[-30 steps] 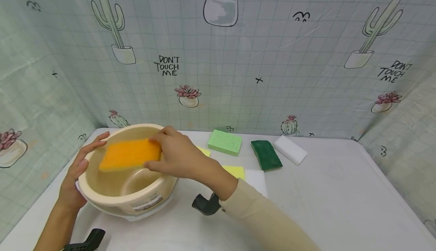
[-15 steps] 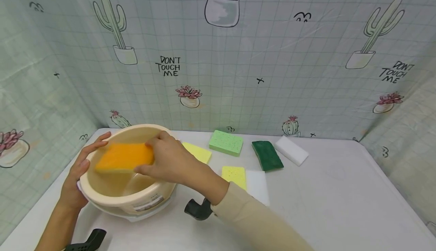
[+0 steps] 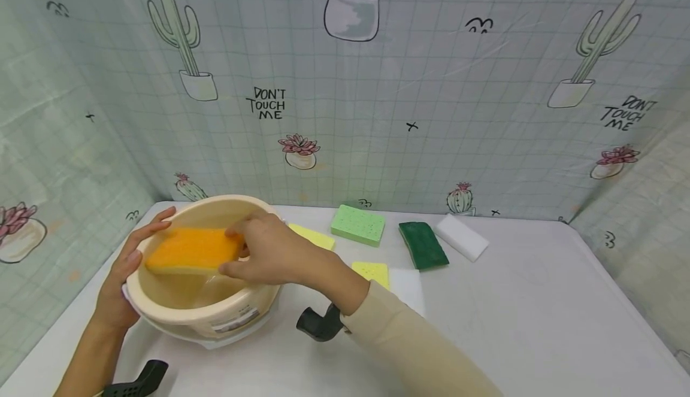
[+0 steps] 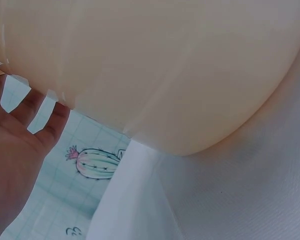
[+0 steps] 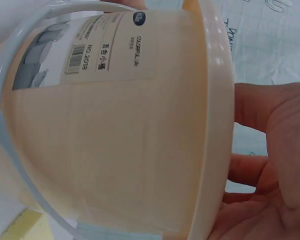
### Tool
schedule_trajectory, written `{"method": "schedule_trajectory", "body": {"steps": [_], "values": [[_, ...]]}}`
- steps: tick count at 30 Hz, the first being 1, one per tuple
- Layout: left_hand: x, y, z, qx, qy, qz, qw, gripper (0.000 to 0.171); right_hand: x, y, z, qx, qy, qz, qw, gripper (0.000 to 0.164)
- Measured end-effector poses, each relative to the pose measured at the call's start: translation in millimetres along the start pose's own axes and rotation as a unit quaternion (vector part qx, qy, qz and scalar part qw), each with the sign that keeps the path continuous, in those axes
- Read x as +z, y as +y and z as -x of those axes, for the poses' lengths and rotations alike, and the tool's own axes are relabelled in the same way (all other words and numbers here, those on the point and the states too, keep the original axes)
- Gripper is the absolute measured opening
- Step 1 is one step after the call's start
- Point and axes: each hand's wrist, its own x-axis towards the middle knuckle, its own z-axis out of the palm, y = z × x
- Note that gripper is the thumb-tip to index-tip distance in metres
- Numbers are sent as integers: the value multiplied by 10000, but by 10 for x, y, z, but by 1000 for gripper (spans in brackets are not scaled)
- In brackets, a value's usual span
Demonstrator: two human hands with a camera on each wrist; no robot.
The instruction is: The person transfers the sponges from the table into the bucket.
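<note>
Specimen: orange rectangular sponge, held within the mouth of a cream round plastic bucket near the left edge of the white desk. Contact with the inner wall: cannot tell.

Expected handling: light, soft, springy; should dent under the fingers and recover, hard to damage. Wet or dry not discernible; if wet, probably heavier, slicker, apt to drip. Best hold: across one short end, thumb opposing fingers, modest squeeze, roughly as now. Bucket looks stiff and smooth; its lip seems the sensible place to steady it.

Right hand: closed in a pinch on the sponge's right end, thumb low, fingers partly hidden. Left hand: fingers spread and fairly straight, touching the bucket's lip on its left side.

Change versus one second ago: sponge sits slightly further left and lower, its long side nearer level. More of a yellow rectangular sponge, beyond the bucket toward the desk's back edge, shows past the right hand. Versus half a second ago: sponge outline crisper, right hand a little further right. Bucket and left hand: no clear shift.
</note>
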Motion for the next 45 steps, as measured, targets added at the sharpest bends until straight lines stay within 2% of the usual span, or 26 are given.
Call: {"method": "schedule_trajectory", "body": {"steps": [3,6,28,40,45], "values": [[1,4,4,-1,3,46,10000,51,-20,24,1,-38,-153,-289,9995,51],[2,7,4,-9,-4,88,10000,51,-27,32,2,5,-214,-353,9991,53],[14,28,-2,-13,46,-131,9999,49,-42,11,20,-66,-279,67,9996,54],[4,23,15,2,-5,-184,9998,49,-47,6,40,-68,-408,232,9989,49],[-5,29,15,3,9,-166,9999,50,-87,20,51,-199,-362,232,9989,47]]}}
